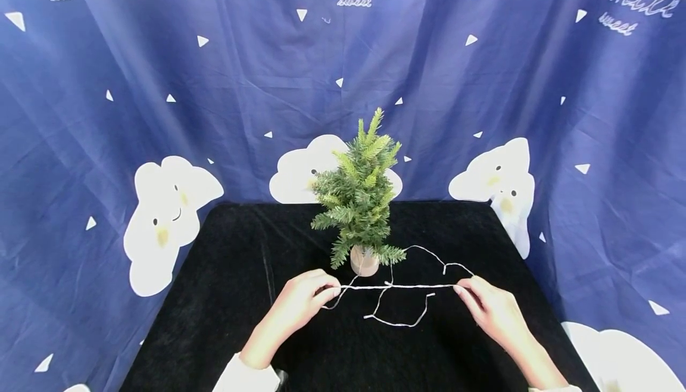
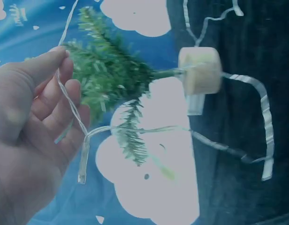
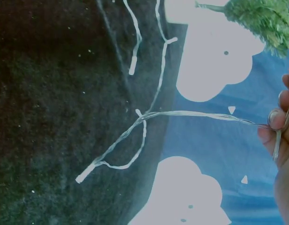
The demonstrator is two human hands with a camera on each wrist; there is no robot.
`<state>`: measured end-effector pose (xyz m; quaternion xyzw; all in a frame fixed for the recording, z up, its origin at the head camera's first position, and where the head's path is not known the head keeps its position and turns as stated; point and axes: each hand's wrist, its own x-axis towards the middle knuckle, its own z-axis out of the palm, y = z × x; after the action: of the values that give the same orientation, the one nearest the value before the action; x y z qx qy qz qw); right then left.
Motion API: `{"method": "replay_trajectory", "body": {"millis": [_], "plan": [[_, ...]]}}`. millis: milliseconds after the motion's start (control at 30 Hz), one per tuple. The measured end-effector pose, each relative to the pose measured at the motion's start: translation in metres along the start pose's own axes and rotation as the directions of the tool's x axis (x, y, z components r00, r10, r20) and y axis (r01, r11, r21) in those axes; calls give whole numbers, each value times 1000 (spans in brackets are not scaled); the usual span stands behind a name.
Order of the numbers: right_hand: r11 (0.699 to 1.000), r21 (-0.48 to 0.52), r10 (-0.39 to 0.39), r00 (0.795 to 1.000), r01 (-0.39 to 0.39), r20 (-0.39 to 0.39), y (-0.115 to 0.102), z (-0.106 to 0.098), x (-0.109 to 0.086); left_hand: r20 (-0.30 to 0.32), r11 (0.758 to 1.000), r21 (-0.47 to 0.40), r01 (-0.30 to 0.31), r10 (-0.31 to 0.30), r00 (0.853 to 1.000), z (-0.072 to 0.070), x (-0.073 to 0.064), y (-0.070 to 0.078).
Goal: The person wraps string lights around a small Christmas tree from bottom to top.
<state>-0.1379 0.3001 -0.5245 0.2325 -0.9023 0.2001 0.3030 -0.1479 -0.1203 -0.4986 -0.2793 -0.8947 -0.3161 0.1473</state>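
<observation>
A string of lights [image 1: 412, 286] with a thin pale wire is stretched level between the two hands, in front of a small artificial Christmas tree [image 1: 364, 192] on a round wooden base [image 1: 364, 261]. My left hand [image 1: 302, 296] pinches the wire between thumb and fingertips; the left wrist view shows this wire [image 2: 69, 101] running past the fingers. On the other side my right hand [image 1: 495, 308] pinches the wire too, at the edge of the right wrist view. Loose loops of wire with small bulbs hang or lie around the base; which parts touch the table is unclear.
Black cloth covers the table [image 1: 225, 285]. Behind and at both sides hangs a blue curtain [image 1: 241, 82] printed with white clouds [image 1: 168, 225] and small triangles. White sleeves [image 1: 249, 374] show at the wrists.
</observation>
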Motion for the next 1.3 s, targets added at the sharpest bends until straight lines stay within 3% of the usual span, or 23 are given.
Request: {"method": "replay_trajectory", "body": {"millis": [267, 667, 900, 1300], "plan": [[1000, 5, 29, 997, -29, -72, 4, -9, 5, -16, 1000, -17, -11, 11, 1000, -6, 24, 10], [994, 25, 111, 987, -109, -113, 16, -28, 14, -23, 996, -66, 57, -58, 998, -4, 50, 24], [993, 9, 121, 976, -122, -178, 26, -45, 30, 4, 974, -202, 101, -102, 995, 2, 69, 34], [990, -94, 74, 963, -101, -260, 38, -75, 63, -27, 929, -363, 72, -88, 996, 8, 99, 47]]}}
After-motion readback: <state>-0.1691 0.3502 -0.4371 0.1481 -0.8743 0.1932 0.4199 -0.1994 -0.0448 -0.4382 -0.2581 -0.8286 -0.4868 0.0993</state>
